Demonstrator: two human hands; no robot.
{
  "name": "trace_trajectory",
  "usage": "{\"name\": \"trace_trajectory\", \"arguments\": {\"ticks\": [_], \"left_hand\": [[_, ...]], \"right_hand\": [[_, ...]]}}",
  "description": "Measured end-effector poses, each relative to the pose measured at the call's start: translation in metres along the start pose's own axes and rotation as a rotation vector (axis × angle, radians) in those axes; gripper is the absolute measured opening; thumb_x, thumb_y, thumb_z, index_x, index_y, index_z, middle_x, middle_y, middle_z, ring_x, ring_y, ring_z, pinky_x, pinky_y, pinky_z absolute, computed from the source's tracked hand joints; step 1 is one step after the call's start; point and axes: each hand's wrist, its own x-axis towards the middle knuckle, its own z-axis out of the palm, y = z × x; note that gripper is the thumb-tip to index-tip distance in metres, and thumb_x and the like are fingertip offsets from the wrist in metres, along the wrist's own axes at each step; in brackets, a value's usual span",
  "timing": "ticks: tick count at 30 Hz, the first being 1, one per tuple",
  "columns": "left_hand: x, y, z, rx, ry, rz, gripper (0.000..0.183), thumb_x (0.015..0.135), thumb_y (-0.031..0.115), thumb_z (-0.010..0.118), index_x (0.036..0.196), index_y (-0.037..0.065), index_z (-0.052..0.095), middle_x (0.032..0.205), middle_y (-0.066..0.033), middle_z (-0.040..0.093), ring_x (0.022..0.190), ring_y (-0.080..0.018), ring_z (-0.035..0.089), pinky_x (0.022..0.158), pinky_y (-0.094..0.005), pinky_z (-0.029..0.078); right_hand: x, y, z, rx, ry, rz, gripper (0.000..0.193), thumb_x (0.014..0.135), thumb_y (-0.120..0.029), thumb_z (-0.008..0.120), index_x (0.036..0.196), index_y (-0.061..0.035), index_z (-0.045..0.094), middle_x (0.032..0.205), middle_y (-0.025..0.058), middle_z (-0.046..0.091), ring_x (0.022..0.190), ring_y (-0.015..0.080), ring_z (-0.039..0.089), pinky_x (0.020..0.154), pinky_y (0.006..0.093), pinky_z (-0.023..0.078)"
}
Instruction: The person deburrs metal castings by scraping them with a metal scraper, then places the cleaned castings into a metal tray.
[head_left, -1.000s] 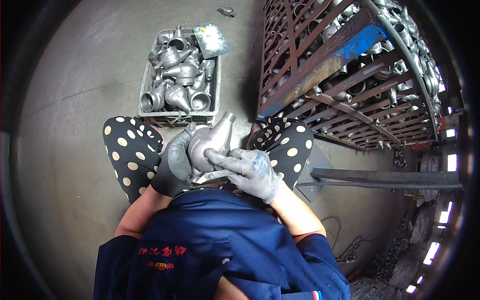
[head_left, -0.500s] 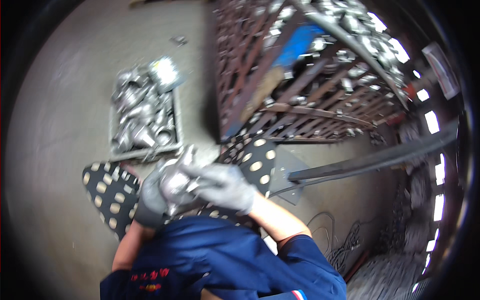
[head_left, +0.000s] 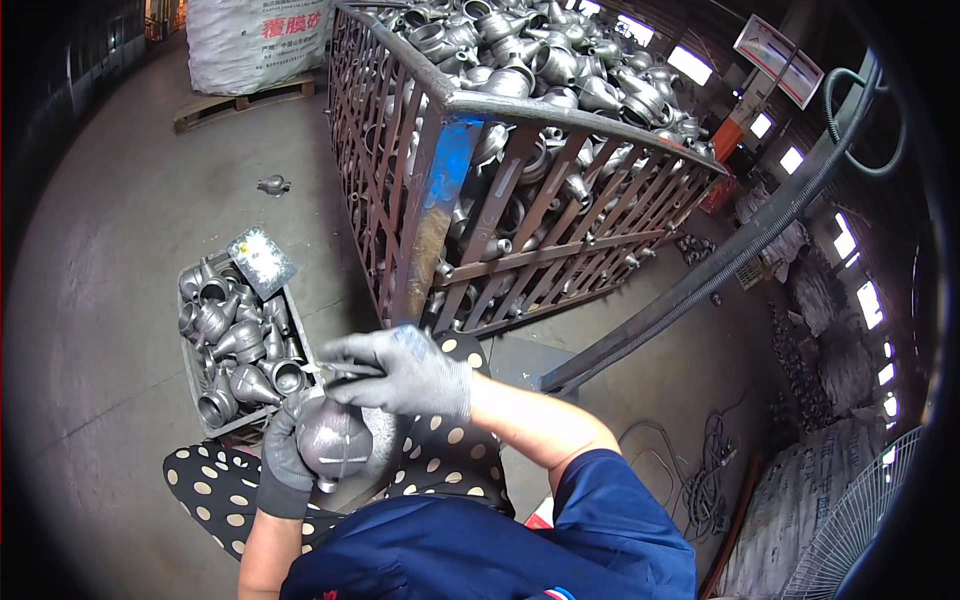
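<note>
A round grey metal casting point(head_left: 335, 440) with a small stub at its lower end sits over my lap. My left hand point(head_left: 285, 445), in a grey glove, is wrapped round its left side. Over the casting's top is my right hand point(head_left: 400, 370), gloved too, its fingers closed together. A slim, metallic-looking thing shows at those fingertips, too hidden to name. Just beyond my left hand stands a crate point(head_left: 187, 370) piled with similar bulb-shaped castings point(head_left: 240, 340). A flat, shiny, pale plate point(head_left: 262, 262) rests on the crate's far corner.
A large rusty barred cage point(head_left: 410, 260) full of castings stands ahead. One casting point(head_left: 273, 185) lies on the floor; a white sack point(head_left: 255, 45) sits on a pallet point(head_left: 240, 105) beyond. At right are a slanted metal beam point(head_left: 690, 280), coiled cables point(head_left: 705, 480) and a fan point(head_left: 860, 520).
My view has tilted up, showing more of the cage and the sack. The casting now hangs with its stub toward me, and my right hand has moved over its top.
</note>
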Motion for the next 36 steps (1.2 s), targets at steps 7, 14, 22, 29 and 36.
{"name": "trace_trajectory", "arguments": {"ticks": [7, 14, 22, 29, 36], "left_hand": [[0.015, 0.01, 0.03, 0.048, -0.061, -0.09, 0.041, 0.093, 0.029, 0.061, 0.118, -0.003, 0.059, 0.112, -0.0166, 0.066, 0.103, -0.0294, 0.065, 0.093, -0.0461, 0.053], [0.028, 0.041, 0.06, 0.926, -0.137, 0.83, 0.033, 0.098, 0.019, 0.053, 0.127, 0.003, 0.052, 0.126, -0.0096, 0.055, 0.115, -0.0172, 0.054, 0.094, -0.0382, 0.05], [-0.015, 0.2, -0.061, 0.611, 0.54, 0.92, 0.032, 0.095, 0.02, 0.051, 0.122, 0.005, 0.059, 0.103, -0.0052, 0.063, 0.096, -0.0172, 0.058, 0.086, -0.0338, 0.049], [-0.004, 0.218, -0.132, 0.619, 0.874, 0.834, 0.03, 0.087, 0.017, 0.063, 0.113, 0.002, 0.061, 0.087, -0.0014, 0.058, 0.076, -0.0115, 0.053, 0.068, -0.0258, 0.046], [0.04, 0.223, -0.141, 1.009, 0.871, 0.697, 0.03, 0.09, 0.025, 0.066, 0.112, 0.005, 0.062, 0.095, -0.004, 0.064, 0.083, -0.0113, 0.057, 0.073, -0.028, 0.049]], "right_hand": [[0.019, -0.017, -0.04, -0.205, -0.188, 0.127, 0.05, 0.081, -0.035, 0.074, 0.114, 0.0012, 0.066, 0.098, 0.0154, 0.072, 0.091, 0.0226, 0.071, 0.083, 0.0307, 0.053], [0.021, -0.045, -0.097, -0.008, 0.104, 0.067, 0.029, 0.08, -0.025, 0.07, 0.097, -0.0017, 0.073, 0.089, 0.0081, 0.073, 0.079, 0.015, 0.068, 0.077, 0.0285, 0.054], [-0.038, 0.012, -0.409, 0.12, 0.753, -0.204, 0.037, 0.102, -0.022, 0.043, 0.136, -0.0109, 0.052, 0.091, -0.0023, 0.06, 0.063, 0.0024, 0.044, 0.054, 0.0169, 0.033], [-0.011, 0.098, -0.498, -0.492, 1.393, 0.549, 0.064, 0.079, -0.057, 0.07, 0.114, -0.0038, 0.07, 0.108, 0.01, 0.069, 0.091, 0.0171, 0.063, 0.083, 0.0295, 0.05], [0.064, 0.063, -0.343, -0.133, 1.098, 0.062, 0.045, 0.094, -0.037, 0.057, 0.126, -0.0064, 0.062, 0.118, 0.0075, 0.065, 0.107, 0.0196, 0.06, 0.087, 0.0332, 0.05]]}}
